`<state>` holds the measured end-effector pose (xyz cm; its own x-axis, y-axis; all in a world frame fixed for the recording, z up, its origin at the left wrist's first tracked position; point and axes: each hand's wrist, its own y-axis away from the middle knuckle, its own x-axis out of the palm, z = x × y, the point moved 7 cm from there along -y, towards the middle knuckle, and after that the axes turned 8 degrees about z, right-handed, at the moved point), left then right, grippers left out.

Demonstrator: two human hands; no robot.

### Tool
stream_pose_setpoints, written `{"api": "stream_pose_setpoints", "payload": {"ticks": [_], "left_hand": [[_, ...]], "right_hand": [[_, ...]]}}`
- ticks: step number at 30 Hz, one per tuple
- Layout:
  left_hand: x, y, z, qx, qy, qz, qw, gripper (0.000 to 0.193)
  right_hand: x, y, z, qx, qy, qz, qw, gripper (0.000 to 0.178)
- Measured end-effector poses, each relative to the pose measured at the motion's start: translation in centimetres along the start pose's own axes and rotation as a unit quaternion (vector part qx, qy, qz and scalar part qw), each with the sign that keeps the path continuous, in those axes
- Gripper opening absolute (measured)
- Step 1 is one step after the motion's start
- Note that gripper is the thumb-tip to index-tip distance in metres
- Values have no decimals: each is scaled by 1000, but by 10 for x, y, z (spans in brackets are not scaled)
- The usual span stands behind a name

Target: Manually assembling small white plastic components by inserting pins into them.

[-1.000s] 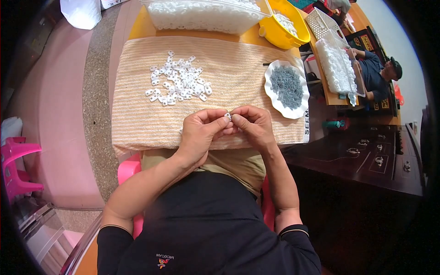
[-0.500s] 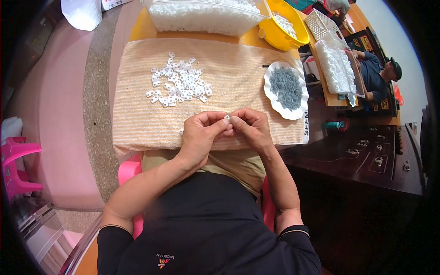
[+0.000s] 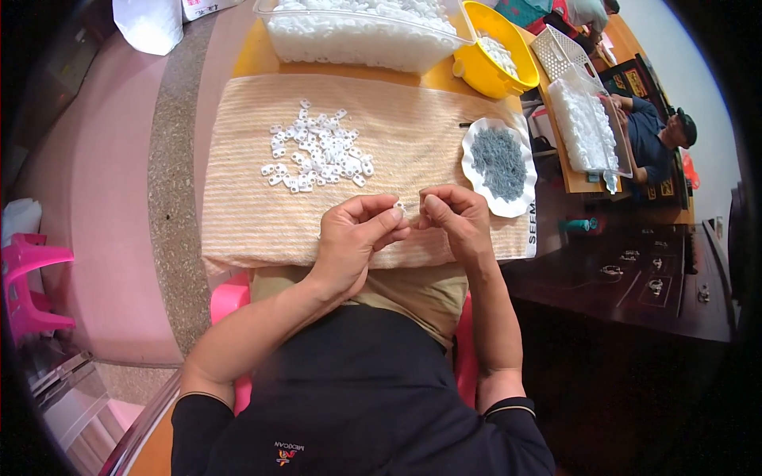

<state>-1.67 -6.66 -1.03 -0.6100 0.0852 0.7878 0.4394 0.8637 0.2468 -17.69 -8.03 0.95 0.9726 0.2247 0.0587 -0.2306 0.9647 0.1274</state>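
Between the thumb and fingers of my left hand (image 3: 355,232) is a small white plastic piece (image 3: 400,207) with a hole in it. My right hand (image 3: 460,222) is just right of it, a small gap apart, with thumb and fingertips pinched together; whatever is in that pinch is too small to make out. Beyond my hands, a loose pile of similar white plastic pieces (image 3: 324,151) lies on a striped towel (image 3: 246,226). A white wavy-rimmed plate (image 3: 468,168) to the right holds many small grey-blue pieces (image 3: 498,163).
A clear bin (image 3: 373,60) full of white pieces stands at the table's far edge, beside a yellow basin (image 3: 476,82) holding more. Right, a person (image 3: 655,135) sits by another filled bin (image 3: 583,135). A dark cabinet (image 3: 587,293) is at right, a pink stool (image 3: 36,278) at left.
My hands have come apart: the right one moved to the right, off the white piece, which stays in my left fingers. The whole view has shifted slightly.
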Motion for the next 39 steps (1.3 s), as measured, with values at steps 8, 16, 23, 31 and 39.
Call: {"api": "stream_pose_setpoints", "payload": {"ticks": [8, 16, 23, 31, 39], "left_hand": [[-1, 3, -34, 99, 38, -7, 994, 17], [-9, -2, -56, 134, 38, -46, 989, 16], [-12, -3, -57, 131, 34, -47, 990, 17], [-18, -7, -51, 125, 28, -53, 990, 16], [-18, -8, -41, 96, 19, -53, 994, 18]], "right_hand": [[34, -38, 29, -97, 319, 17, 943, 13], [58, -69, 22, -65, 517, -8, 854, 16], [63, -66, 21, -49, 592, 13, 804, 12], [41, -57, 22, -154, 556, -20, 816, 11], [38, -36, 6, 70, 22, 84, 994, 22]]}}
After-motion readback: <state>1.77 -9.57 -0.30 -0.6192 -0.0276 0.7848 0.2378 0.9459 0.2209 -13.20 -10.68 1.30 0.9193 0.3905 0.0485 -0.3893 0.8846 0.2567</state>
